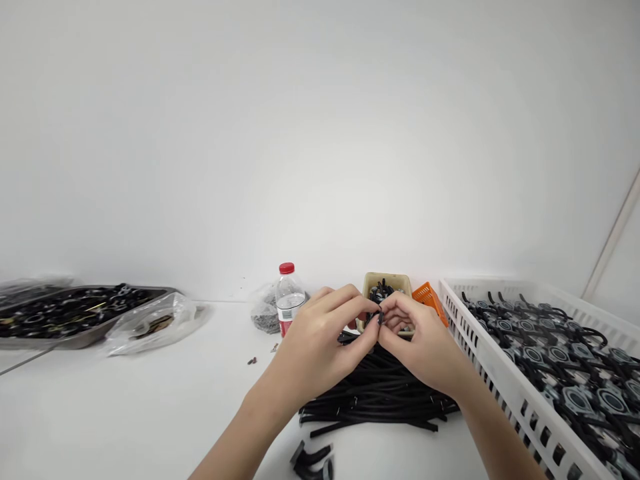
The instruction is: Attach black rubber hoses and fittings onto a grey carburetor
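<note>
My left hand [320, 343] and my right hand [423, 343] meet at the fingertips above a pile of black tubes [380, 397]. Between the fingertips sits a small black part [377, 319], pinched from both sides. Most of it is hidden by my fingers. A black tube end seems to run from under my left fingers toward the pile. Behind my hands stands a beige box [387, 283] with small black parts in it.
A white slatted crate [500, 380] of black-and-grey assemblies fills the right. An orange basket [429, 298], a red-capped water bottle [289, 297], a bag of small metal pieces [265, 313], a clear plastic bag [155, 320] and a metal tray [75, 313] of black parts lie along the back. Short black pieces [313, 460] lie near the front edge.
</note>
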A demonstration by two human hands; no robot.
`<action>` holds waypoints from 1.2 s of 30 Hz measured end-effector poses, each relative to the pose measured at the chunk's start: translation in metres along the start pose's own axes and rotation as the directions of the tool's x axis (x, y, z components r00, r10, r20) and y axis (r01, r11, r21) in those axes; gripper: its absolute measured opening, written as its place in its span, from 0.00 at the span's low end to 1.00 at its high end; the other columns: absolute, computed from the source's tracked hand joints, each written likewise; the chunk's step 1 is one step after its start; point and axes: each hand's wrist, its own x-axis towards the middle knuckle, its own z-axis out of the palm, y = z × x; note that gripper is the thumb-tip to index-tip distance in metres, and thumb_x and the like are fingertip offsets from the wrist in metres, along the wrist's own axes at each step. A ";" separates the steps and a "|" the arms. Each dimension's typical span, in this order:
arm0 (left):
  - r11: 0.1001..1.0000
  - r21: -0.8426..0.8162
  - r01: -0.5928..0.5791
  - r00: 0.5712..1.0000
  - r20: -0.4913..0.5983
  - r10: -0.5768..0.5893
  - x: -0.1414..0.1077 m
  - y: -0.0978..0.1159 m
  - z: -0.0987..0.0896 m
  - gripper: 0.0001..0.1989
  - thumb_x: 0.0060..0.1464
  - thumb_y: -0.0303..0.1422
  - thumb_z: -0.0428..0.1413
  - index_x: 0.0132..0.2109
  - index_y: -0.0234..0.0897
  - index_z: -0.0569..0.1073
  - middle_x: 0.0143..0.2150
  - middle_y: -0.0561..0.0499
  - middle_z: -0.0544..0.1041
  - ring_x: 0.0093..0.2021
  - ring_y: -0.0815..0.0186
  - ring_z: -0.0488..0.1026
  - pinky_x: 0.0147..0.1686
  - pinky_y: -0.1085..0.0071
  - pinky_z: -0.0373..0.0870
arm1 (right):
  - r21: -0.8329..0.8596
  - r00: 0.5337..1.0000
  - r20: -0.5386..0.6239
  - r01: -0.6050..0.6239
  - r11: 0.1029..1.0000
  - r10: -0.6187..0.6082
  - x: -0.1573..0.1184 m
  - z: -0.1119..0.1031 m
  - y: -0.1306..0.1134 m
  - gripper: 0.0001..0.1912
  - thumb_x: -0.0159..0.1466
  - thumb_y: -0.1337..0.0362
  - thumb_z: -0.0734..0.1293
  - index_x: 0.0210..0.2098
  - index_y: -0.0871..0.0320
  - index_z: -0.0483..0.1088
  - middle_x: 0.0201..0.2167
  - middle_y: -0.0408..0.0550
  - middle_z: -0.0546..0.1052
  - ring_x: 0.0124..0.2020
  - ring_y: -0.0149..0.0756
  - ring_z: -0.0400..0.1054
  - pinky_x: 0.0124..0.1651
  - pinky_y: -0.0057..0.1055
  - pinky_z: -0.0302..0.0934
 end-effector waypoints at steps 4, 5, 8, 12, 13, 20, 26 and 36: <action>1.000 0.007 0.000 1.000 0.000 0.000 0.000 -0.001 0.001 0.06 0.58 0.25 0.51 0.37 0.38 0.71 0.30 0.59 0.68 0.28 0.76 0.62 0.34 0.72 0.58 | -0.003 1.000 -0.008 -0.003 1.000 0.003 0.000 0.000 0.000 0.02 0.62 0.66 0.62 0.33 0.58 0.64 0.28 0.40 0.69 0.30 0.30 0.63 0.33 0.24 0.59; 1.000 0.008 0.002 1.000 -0.001 -0.002 -0.001 -0.001 0.001 0.06 0.58 0.25 0.51 0.37 0.38 0.71 0.30 0.58 0.68 0.28 0.75 0.62 0.34 0.72 0.58 | 0.001 1.000 -0.007 -0.004 1.000 0.004 -0.001 0.001 0.000 0.02 0.62 0.66 0.62 0.33 0.58 0.65 0.28 0.40 0.69 0.30 0.30 0.63 0.33 0.24 0.59; 1.000 0.007 0.008 1.000 0.003 -0.008 -0.001 -0.002 0.001 0.06 0.58 0.25 0.51 0.37 0.38 0.71 0.30 0.58 0.68 0.28 0.75 0.63 0.33 0.72 0.59 | 0.005 1.000 -0.006 -0.005 1.000 0.005 0.000 0.001 -0.001 0.02 0.62 0.67 0.62 0.33 0.59 0.65 0.27 0.40 0.69 0.30 0.30 0.63 0.33 0.23 0.59; 1.000 0.009 0.009 1.000 0.004 -0.009 -0.001 -0.001 0.000 0.06 0.59 0.26 0.50 0.37 0.38 0.71 0.29 0.57 0.69 0.28 0.74 0.63 0.32 0.71 0.59 | -0.008 1.000 -0.007 -0.006 1.000 0.006 0.000 0.001 -0.001 0.02 0.62 0.66 0.62 0.33 0.59 0.65 0.27 0.40 0.69 0.30 0.30 0.63 0.33 0.24 0.59; 1.000 0.009 0.008 1.000 0.003 -0.008 -0.001 -0.001 0.000 0.06 0.59 0.26 0.50 0.37 0.38 0.71 0.29 0.56 0.69 0.28 0.73 0.64 0.32 0.71 0.59 | -0.011 1.000 -0.007 -0.007 1.000 0.006 0.000 0.001 -0.002 0.02 0.62 0.66 0.62 0.33 0.59 0.65 0.27 0.40 0.69 0.30 0.30 0.63 0.33 0.24 0.59; 1.000 0.005 0.010 1.000 0.007 -0.010 0.000 -0.001 -0.001 0.07 0.59 0.26 0.49 0.37 0.38 0.71 0.29 0.55 0.69 0.27 0.72 0.64 0.32 0.71 0.60 | -0.007 1.000 -0.005 -0.010 1.000 0.010 -0.001 0.001 -0.004 0.02 0.61 0.67 0.62 0.33 0.59 0.65 0.27 0.41 0.68 0.29 0.31 0.63 0.32 0.25 0.58; 1.000 0.011 0.010 1.000 0.007 -0.010 0.000 -0.001 0.000 0.07 0.59 0.25 0.50 0.37 0.38 0.71 0.30 0.55 0.69 0.27 0.72 0.63 0.33 0.71 0.59 | -0.012 1.000 -0.012 -0.010 1.000 0.010 -0.001 0.001 -0.002 0.02 0.62 0.67 0.62 0.32 0.59 0.64 0.26 0.40 0.68 0.29 0.30 0.63 0.32 0.24 0.58; 1.000 0.015 0.005 1.000 0.010 -0.005 -0.001 -0.001 -0.001 0.06 0.58 0.25 0.50 0.37 0.38 0.71 0.30 0.56 0.69 0.28 0.73 0.63 0.33 0.71 0.60 | -0.007 1.000 -0.013 -0.006 1.000 0.006 0.000 0.000 -0.001 0.01 0.61 0.67 0.62 0.33 0.59 0.65 0.28 0.41 0.69 0.30 0.30 0.64 0.33 0.24 0.59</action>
